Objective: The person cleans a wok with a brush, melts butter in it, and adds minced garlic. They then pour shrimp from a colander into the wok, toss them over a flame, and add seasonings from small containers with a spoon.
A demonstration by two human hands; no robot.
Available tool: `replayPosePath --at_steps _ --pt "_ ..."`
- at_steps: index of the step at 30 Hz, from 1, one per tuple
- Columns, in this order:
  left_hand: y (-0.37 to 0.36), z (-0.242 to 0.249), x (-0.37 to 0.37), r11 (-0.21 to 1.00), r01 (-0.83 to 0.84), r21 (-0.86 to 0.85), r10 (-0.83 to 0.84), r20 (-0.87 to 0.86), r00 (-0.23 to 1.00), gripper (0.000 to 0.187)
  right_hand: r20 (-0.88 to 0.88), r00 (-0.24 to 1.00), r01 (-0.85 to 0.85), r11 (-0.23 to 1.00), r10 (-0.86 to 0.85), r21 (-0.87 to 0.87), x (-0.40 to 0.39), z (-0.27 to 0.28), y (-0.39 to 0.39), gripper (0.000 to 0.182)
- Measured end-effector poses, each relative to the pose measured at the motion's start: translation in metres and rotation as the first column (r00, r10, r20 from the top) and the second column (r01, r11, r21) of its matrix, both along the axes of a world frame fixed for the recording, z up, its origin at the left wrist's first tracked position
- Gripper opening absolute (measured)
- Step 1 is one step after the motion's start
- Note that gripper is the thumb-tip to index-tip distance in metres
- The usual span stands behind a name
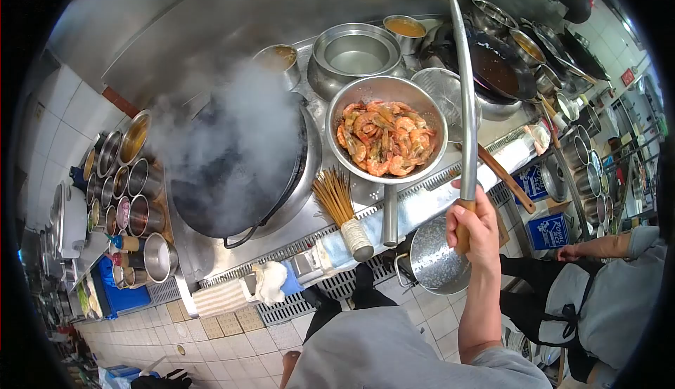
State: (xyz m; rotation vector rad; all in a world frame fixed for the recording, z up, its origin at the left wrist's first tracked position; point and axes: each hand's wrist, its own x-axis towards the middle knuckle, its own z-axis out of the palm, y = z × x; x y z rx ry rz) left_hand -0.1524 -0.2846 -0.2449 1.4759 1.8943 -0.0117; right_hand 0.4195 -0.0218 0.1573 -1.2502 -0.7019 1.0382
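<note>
Holding ladle [466, 101] by wooden end in right grip [477, 226], likely against heat; at three o'clock from shrimp [387, 138], set in strainer [415, 92] probably to drain. Cannot tell left grip [289, 366].

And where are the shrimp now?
Near the middle of the head view, the shrimp sit in a metal bowl, right of the steaming wok and left of the long-handled utensil.
</note>
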Motion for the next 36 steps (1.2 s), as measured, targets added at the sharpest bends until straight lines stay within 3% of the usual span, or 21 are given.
replayPosePath --at_steps 1,2,3,4,6,9,11,14,17,20,21,23,25,27,31,33,36 --pt "0.006 -0.01 0.005 0.998 0.049 0.03 -0.049 0.0 0.999 0.03 -0.045 0.999 -0.028 0.999 0.029 0.02 0.002 -0.004 0.002 0.028" --pt "0.003 0.008 0.014 0.998 0.048 0.032 -0.048 0.003 0.999 0.03 -0.028 0.997 -0.078 0.994 0.076 -0.076 0.007 -0.014 -0.001 0.024" --pt "0.028 0.016 0.029 0.979 -0.182 -0.092 0.19 0.094 0.977 0.029 -0.097 0.993 -0.078 0.988 0.066 -0.134 0.004 -0.024 -0.003 0.016" --pt "0.082 0.065 0.066 0.891 -0.389 -0.232 0.429 0.151 0.891 0.028 -0.018 0.999 -0.05 0.978 0.047 -0.202 -0.001 -0.035 -0.007 0.015" --pt "0.102 0.041 0.062 0.755 -0.563 -0.336 0.65 0.274 0.708 0.032 0.088 0.996 0.013 0.959 0.013 -0.282 -0.012 -0.063 -0.019 0.02" --pt "0.13 0.055 0.076 0.767 -0.584 -0.266 0.642 0.284 0.712 0.034 0.14 0.99 0.068 0.907 -0.01 -0.415 -0.024 -0.093 -0.039 0.023" --pt "0.134 0.059 0.079 0.76 -0.595 -0.263 0.65 0.299 0.699 0.035 0.068 0.998 0.037 0.882 -0.006 -0.47 -0.029 -0.103 -0.051 0.023" --pt "0.123 0.057 0.081 0.749 -0.596 -0.289 0.662 0.291 0.691 0.035 -0.016 1.0 -0.006 0.87 -0.002 -0.493 -0.024 -0.117 -0.064 0.024" --pt "0.097 0.051 0.081 0.734 -0.588 -0.339 0.673 0.253 0.695 0.036 0.019 1.0 0.03 0.855 -0.024 -0.518 -0.014 -0.114 -0.059 0.024" --pt "0.078 0.07 0.093 0.859 -0.403 -0.314 0.462 0.14 0.876 0.03 0.014 0.999 0.041 0.865 -0.039 -0.499 -0.007 -0.109 -0.05 0.024" --pt "0.042 0.037 0.073 0.858 -0.404 -0.318 0.463 0.139 0.875 0.03 0.013 0.999 0.04 0.87 -0.039 -0.492 -0.005 -0.107 -0.047 0.024" --pt "0.025 -0.022 0.053 0.981 -0.182 -0.07 0.183 0.022 0.983 0.028 0.023 0.999 0.047 0.87 -0.04 -0.491 -0.003 -0.105 -0.042 0.025" --pt "0.039 0.014 0.072 0.966 -0.216 -0.139 0.218 -0.006 0.976 0.027 0.021 0.999 0.043 0.88 -0.038 -0.473 -0.001 -0.106 -0.038 0.025" --pt "0.061 0.053 0.096 0.871 -0.412 -0.267 0.44 0.054 0.896 0.028 0.03 0.999 0.025 0.88 -0.013 -0.474 0.001 -0.108 -0.034 0.024" --pt "0.077 0.053 0.1 0.807 -0.511 -0.297 0.563 0.126 0.817 0.033 0.036 0.999 0.003 0.88 0.015 -0.474 0.0 -0.104 -0.024 0.024" --pt "0.08 0.05 0.099 0.69 -0.627 -0.362 0.717 0.224 0.66 0.039 0.021 0.999 -0.017 0.887 0.029 -0.462 -0.003 -0.107 -0.021 0.024" --pt "0.082 0.047 0.095 0.693 -0.624 -0.361 0.712 0.206 0.671 0.039 0.006 0.999 -0.046 0.895 0.054 -0.443 -0.007 -0.106 -0.019 0.025"
